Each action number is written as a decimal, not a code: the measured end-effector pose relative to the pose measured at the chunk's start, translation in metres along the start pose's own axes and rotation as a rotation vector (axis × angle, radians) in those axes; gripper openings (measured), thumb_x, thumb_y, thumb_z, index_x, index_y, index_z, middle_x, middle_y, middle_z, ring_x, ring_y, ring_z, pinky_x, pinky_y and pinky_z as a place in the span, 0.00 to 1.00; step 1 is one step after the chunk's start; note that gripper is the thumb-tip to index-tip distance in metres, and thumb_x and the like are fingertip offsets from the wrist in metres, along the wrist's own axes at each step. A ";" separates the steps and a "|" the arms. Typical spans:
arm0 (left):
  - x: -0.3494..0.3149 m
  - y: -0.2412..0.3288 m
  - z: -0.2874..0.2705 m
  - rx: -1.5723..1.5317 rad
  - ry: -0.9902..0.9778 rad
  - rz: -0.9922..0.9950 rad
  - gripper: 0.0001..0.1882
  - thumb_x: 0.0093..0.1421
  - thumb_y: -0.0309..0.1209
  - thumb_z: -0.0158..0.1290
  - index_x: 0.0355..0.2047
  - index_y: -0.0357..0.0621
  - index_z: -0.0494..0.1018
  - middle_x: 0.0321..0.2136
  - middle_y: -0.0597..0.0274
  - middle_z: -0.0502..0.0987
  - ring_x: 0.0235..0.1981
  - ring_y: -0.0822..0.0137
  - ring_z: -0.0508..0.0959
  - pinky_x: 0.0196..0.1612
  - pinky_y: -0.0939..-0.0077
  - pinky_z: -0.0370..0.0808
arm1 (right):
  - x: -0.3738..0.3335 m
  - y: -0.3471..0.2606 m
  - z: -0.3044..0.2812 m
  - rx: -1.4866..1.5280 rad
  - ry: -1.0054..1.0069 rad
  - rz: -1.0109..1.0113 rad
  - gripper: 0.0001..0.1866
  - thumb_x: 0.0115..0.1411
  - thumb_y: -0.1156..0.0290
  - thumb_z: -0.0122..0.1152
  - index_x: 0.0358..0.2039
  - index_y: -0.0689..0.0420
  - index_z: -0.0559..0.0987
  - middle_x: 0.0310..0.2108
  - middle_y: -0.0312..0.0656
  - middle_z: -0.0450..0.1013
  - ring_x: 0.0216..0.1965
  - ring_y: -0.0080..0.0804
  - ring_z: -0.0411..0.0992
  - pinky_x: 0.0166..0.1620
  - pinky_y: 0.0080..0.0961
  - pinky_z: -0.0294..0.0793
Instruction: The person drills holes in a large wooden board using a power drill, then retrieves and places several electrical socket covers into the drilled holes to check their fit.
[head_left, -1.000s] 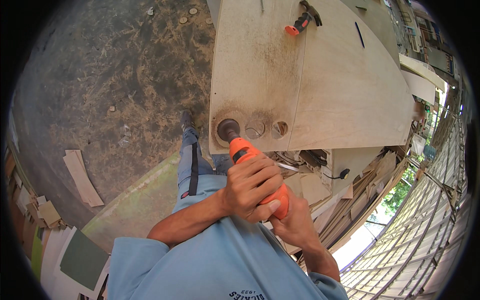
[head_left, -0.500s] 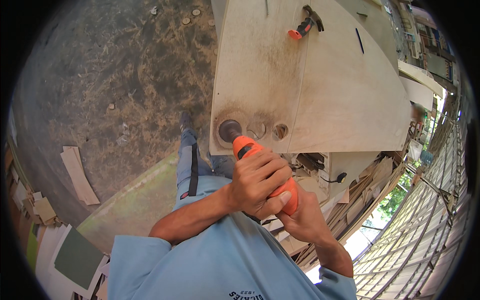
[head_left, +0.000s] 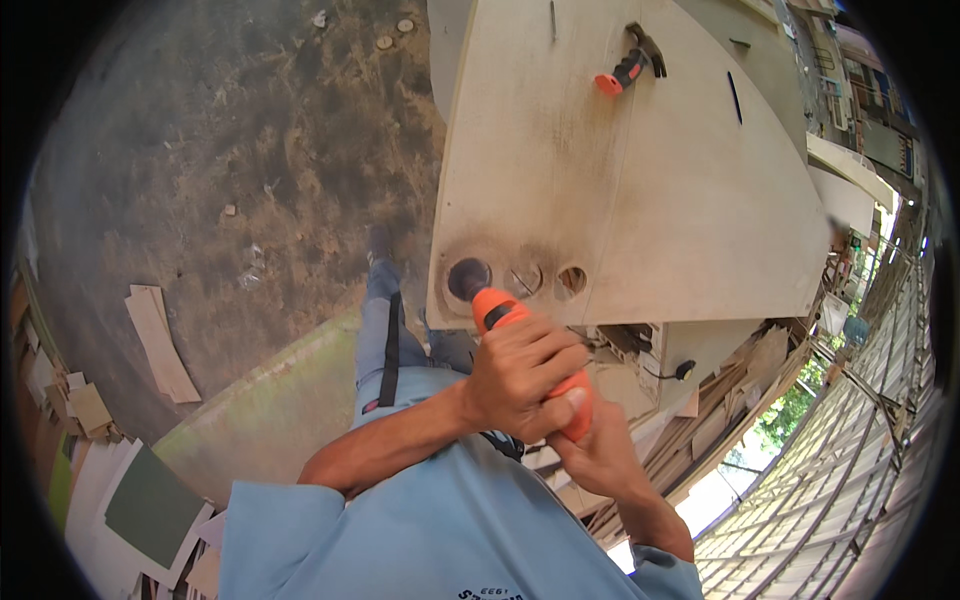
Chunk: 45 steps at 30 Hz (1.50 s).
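My left hand [head_left: 524, 372] is wrapped over the body of an orange power drill [head_left: 489, 299]. Behind it, my right hand [head_left: 602, 452] grips the drill's rear end; the trigger area is hidden by my hands. A dark round hole saw [head_left: 468, 279] on the drill's nose presses at the near left corner of a pale wooden board [head_left: 530, 150]. To its right, a round cut [head_left: 524, 279] still has wood inside it, and beyond that is an open round hole [head_left: 571, 282]. Brown dust stains surround the cuts.
A claw hammer [head_left: 631, 72] with an orange-black handle, a dark pen-like stick [head_left: 735, 97] and a thin metal rod [head_left: 553, 20] lie on the board. Wood offcuts [head_left: 160, 345] are on the dusty floor at left. Stacked planks [head_left: 720, 400] lean at right.
The view has shifted slightly, so the board and its tools appear lower and to the right. Both hands keep their grip on the drill, and the hole saw stays at the same corner.
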<state>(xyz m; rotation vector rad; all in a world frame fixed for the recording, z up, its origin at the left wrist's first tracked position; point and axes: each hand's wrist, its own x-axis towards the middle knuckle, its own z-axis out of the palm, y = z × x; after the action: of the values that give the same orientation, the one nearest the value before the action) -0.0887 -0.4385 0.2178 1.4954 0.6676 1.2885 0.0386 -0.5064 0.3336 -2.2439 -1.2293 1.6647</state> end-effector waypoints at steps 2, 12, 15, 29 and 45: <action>0.010 0.007 0.002 0.008 -0.004 0.017 0.16 0.47 0.36 0.56 0.31 0.34 0.77 0.26 0.50 0.78 0.25 0.51 0.77 0.31 0.59 0.76 | -0.008 -0.014 -0.017 0.011 -0.041 0.084 0.22 0.57 0.75 0.67 0.51 0.64 0.74 0.30 0.56 0.79 0.33 0.55 0.81 0.40 0.40 0.78; 0.026 0.039 0.008 0.021 -0.035 0.075 0.16 0.45 0.37 0.57 0.29 0.35 0.76 0.24 0.52 0.76 0.24 0.53 0.75 0.30 0.59 0.75 | -0.041 -0.037 -0.023 0.065 0.081 0.112 0.17 0.55 0.76 0.69 0.45 0.65 0.77 0.32 0.46 0.80 0.34 0.30 0.76 0.40 0.31 0.76; 0.028 0.048 0.019 0.068 -0.132 0.114 0.15 0.47 0.38 0.58 0.27 0.37 0.74 0.23 0.53 0.75 0.24 0.53 0.76 0.31 0.60 0.75 | -0.057 -0.012 -0.015 -0.025 0.174 0.006 0.18 0.56 0.74 0.71 0.45 0.64 0.77 0.29 0.49 0.80 0.31 0.42 0.80 0.38 0.36 0.78; -0.018 0.102 0.060 0.051 -0.404 0.459 0.21 0.55 0.34 0.59 0.46 0.32 0.77 0.42 0.45 0.82 0.49 0.47 0.83 0.58 0.49 0.78 | -0.083 0.132 0.127 1.208 0.985 -0.233 0.29 0.59 0.72 0.67 0.61 0.65 0.71 0.44 0.47 0.79 0.47 0.37 0.81 0.47 0.32 0.84; -0.316 -0.105 -0.398 0.411 0.462 -1.186 0.14 0.67 0.31 0.45 0.31 0.35 0.77 0.26 0.51 0.81 0.24 0.60 0.83 0.26 0.67 0.79 | -0.055 0.173 0.197 2.040 0.571 -0.565 0.26 0.66 0.71 0.61 0.62 0.66 0.69 0.47 0.50 0.80 0.50 0.48 0.82 0.32 0.31 0.91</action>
<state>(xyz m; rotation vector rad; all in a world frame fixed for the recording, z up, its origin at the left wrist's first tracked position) -0.5305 -0.5502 -0.0313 0.7594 1.8468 0.5326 -0.0367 -0.7314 0.2093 -0.7019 0.2298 0.8473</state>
